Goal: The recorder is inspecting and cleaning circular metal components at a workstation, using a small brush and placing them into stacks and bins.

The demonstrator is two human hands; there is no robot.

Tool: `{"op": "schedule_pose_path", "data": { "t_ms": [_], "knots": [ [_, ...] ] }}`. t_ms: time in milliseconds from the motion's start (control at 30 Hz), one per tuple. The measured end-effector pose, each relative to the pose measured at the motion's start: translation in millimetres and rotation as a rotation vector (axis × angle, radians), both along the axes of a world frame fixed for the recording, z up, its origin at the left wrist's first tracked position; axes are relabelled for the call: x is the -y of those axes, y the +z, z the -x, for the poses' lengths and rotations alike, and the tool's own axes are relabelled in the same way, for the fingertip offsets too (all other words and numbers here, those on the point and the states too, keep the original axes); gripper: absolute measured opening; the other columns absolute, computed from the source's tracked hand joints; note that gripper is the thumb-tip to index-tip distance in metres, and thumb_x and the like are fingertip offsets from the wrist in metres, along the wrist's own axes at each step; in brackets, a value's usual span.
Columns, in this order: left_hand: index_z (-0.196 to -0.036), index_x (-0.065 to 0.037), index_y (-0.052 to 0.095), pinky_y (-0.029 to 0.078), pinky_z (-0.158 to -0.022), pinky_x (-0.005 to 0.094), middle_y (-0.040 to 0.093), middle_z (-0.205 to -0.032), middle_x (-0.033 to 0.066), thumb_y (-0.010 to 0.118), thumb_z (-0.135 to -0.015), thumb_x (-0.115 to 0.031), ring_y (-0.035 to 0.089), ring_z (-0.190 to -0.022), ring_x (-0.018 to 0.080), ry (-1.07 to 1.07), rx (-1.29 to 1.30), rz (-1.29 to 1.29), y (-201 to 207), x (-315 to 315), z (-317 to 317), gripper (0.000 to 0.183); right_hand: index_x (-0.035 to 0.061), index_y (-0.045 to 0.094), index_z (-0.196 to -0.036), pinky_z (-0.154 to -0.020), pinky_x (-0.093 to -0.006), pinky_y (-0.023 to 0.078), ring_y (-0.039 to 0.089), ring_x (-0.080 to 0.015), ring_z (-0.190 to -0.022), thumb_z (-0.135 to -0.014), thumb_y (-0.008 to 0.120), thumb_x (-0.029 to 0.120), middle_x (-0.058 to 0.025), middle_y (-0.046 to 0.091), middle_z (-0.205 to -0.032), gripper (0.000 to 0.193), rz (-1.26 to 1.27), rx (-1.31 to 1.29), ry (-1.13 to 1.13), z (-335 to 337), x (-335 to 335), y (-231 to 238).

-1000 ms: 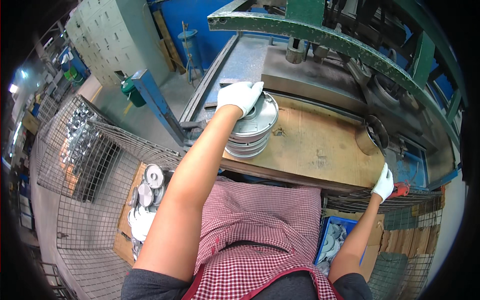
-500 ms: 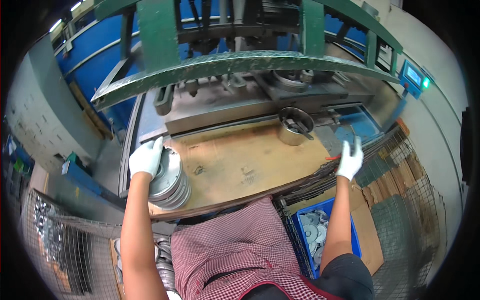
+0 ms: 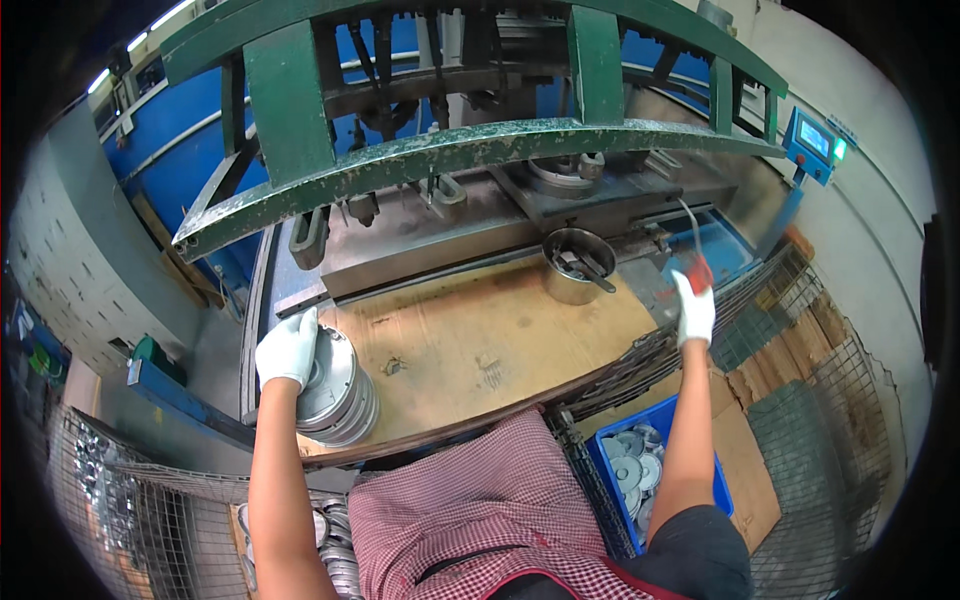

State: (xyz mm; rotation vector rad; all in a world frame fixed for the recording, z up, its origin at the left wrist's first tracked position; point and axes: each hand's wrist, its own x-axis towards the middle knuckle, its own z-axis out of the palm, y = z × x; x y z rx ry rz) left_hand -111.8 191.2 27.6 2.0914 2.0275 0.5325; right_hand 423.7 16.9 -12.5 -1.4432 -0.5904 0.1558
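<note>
My left hand (image 3: 285,351), in a white glove, is closed on the left edge of the top round metal disc (image 3: 328,385). That disc lies on a stack of similar grey discs (image 3: 352,425) at the left end of the wooden board. My right hand (image 3: 695,312), also gloved in white, is raised at the board's right end. It grips a red-handled tool (image 3: 702,274) with a thin, pale, curved shaft; motion blur hides its exact kind. Left of this hand stands a round metal pot (image 3: 573,288) with dark metal pieces in it.
A green machine frame (image 3: 450,150) spans the far side above a steel bed (image 3: 430,250). A blue bin (image 3: 722,492) of discs sits at lower right. More discs (image 3: 338,545) lie at lower left. Wire mesh cages stand on both sides; a control screen (image 3: 815,140) is at far right.
My right hand, open half a second ago above a red handle, has closed on the red-handled tool and lifted it. My left hand stays at the stack; the view has shifted slightly.
</note>
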Motion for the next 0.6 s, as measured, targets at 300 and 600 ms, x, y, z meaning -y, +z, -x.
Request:
{"op": "schedule_pose_path", "data": {
  "t_ms": [300,600],
  "knots": [
    [-0.111,-0.012,0.07,0.047,-0.092,0.0401,0.067,-0.109,0.0176,0.037,-0.097,-0.05,0.063,-0.103,0.0362,-0.019,-0.005,-0.005,-3.9,-1.1,-4.4,0.052,0.0022,0.058,-0.12,-0.086,-0.0436,0.05,0.064,-0.0396,-0.098,-0.08,0.065,0.046,-0.0246,0.066,-0.109,0.06,0.898,0.626,0.153,2.1,-121.0,93.8],
    [-0.105,-0.01,0.07,0.047,-0.089,0.0414,0.068,-0.106,0.018,0.034,-0.098,-0.048,0.063,-0.101,0.0365,-0.032,-0.033,-0.032,-4.9,-1.2,-2.6,0.053,0.0013,0.06,-0.117,-0.089,-0.0438,0.049,0.063,-0.0388,-0.105,-0.083,0.064,0.043,-0.0255,0.064,-0.114,0.054,1.005,0.792,0.087,3.7,-138.3,93.7]
  ]
}}
